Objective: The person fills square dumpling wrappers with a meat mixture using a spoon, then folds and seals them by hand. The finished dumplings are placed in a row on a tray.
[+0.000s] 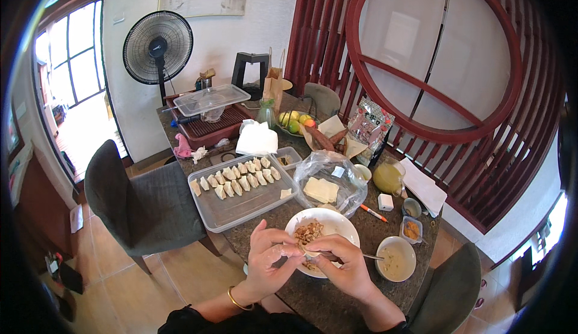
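Note:
Above the near rim of a white bowl of chopped filling, my left hand and my right hand pinch one small folded dumpling between their fingertips. A metal utensil handle sticks out to the right from behind my right hand. Beyond the bowl, a stack of square wrappers lies on a clear plastic bag. Rows of folded dumplings sit in a shallow plastic tray at the left, with a single piece apart near its right edge.
Right of the filling stand a bowl of pale liquid, a small tub with orange food and a glass pitcher. An orange pen lies near a white box. Fruit, sweet potatoes and white tissues are farther back. Chairs flank the table.

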Demonstrator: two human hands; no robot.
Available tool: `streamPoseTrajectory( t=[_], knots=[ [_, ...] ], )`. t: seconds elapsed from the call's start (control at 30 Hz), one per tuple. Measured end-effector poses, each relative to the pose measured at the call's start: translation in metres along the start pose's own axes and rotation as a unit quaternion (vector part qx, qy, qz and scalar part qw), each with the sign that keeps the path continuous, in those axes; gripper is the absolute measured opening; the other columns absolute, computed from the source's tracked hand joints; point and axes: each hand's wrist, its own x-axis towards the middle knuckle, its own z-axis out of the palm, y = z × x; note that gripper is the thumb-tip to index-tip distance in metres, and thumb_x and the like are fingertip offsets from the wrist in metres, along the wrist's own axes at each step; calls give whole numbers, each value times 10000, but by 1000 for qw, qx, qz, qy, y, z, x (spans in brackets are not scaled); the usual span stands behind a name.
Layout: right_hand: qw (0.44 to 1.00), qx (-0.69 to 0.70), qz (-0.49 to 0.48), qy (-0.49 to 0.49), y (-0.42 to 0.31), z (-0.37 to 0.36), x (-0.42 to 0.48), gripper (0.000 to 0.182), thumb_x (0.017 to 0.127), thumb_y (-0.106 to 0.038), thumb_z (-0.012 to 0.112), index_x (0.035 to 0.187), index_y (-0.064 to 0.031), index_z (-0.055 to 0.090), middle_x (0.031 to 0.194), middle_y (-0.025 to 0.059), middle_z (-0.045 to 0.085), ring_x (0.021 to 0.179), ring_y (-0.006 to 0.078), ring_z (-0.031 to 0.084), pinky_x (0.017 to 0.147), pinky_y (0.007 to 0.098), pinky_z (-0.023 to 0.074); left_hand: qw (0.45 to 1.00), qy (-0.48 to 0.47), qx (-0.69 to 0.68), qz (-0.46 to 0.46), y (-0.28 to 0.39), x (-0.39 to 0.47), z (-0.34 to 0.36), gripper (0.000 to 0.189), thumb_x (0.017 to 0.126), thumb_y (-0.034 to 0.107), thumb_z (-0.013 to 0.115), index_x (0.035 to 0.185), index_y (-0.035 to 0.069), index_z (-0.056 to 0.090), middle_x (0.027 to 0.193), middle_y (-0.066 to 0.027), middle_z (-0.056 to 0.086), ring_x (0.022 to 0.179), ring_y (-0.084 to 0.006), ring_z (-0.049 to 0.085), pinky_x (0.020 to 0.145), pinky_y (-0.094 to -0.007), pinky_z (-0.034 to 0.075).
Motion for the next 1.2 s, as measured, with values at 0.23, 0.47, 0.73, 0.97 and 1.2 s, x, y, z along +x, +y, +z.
streamPoseTrajectory(
  t=[0.23, 0.47, 0.73, 0.97, 1.2],
  knots=[
    [997, 62, 15, -32, -1, -2, 0, 245, 886, 0, 612, 1128, -21, 649, 1111, 107, 611, 979, 157, 624, 805, 267, 522, 992, -82, -92, -30, -2, 3, -11, 139, 767, 63, 759, 849, 130, 670, 982, -16, 700, 1058, -244, 639, 1098, -506, 285],
    [997, 68, 12, -34, -4, -3, 1, 220, 894, -15, 626, 1113, -20, 650, 1089, 112, 620, 994, 167, 620, 818, 280, 524, 961, -84, -230, -127, -5, -1, -6, 264, 778, -10, 742, 962, 100, 588, 920, -15, 660, 985, -161, 632, 1112, -477, 285],
    [998, 58, 8, -15, -1, 3, 1, 232, 862, -24, 682, 1092, -22, 650, 1110, 110, 620, 1017, 176, 615, 837, 288, 521, 967, -31, -213, -139, -9, -4, 3, 284, 780, 20, 746, 981, 102, 562, 889, 14, 671, 851, -68, 622, 1148, -464, 214],
    [999, 42, 15, 8, 11, 3, 3, 248, 845, -45, 717, 1080, -30, 641, 1101, 69, 635, 1005, 134, 604, 888, 276, 489, 974, -27, -177, -137, -16, -8, 7, 457, 747, 79, 788, 1139, 67, 555, 1126, -69, 624, 1124, -191, 552, 1150, -472, 203],
    [971, 214, 103, -5, 15, -1, 0, 290, 876, -37, 688, 1158, -36, 619, 1151, 54, 628, 1056, 121, 600, 917, 288, 497, 982, -74, -143, -100, -19, -8, -9, 456, 731, 224, 818, 1134, 73, 667, 1469, -158, 405, 1465, -349, 167, 1159, -489, 140]
  ],
)
